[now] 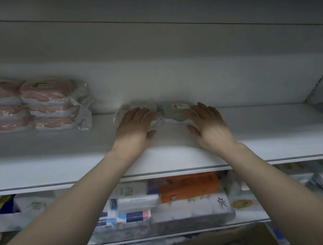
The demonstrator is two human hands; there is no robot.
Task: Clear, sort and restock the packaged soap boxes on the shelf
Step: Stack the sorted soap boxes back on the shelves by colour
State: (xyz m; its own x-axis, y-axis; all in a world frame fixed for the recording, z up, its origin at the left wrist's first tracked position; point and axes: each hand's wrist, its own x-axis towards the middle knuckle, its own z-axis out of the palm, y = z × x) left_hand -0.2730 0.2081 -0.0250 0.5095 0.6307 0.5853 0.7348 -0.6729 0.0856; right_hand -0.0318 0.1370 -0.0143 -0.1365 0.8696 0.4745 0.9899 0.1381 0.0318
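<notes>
- Head view, the shelf (258, 131): a wide pale board seen from in front and slightly below. The picture was soft, so no label could be read.
- At the back of the shelf, about mid-width, two film-wrapped packs lay side by side and touching: the left grey pack (124, 111) and the right grey pack (175, 112) (presumably soap, though the print was too small to tell).
- The left hand (134, 125) lay flat on top of the left grey pack, fingers straight and close together, thumb out over the shelf board. It pinched nothing and curled round nothing.
- The right hand (206, 121) rested likewise on the right grey pack, fingers straight and slightly spread, thumb off to the side above the shelf.
- Flat palms rather than a grip suit a push or a squaring-up. I judged that the pair was being slid toward the shelf's back wall and lined up, one hand per pack so that neither skewed.
- At the shelf's left end stood the pink packs (48, 107), stacked three high in two columns. A bare stretch of board set them apart from the grey ones, which looked like sorting by colour.
- Below the shelf, a lower level held mixed goods, among them an orange box (188, 185). Lower again sat a cardboard carton (210, 243), likely the source of the stock.
</notes>
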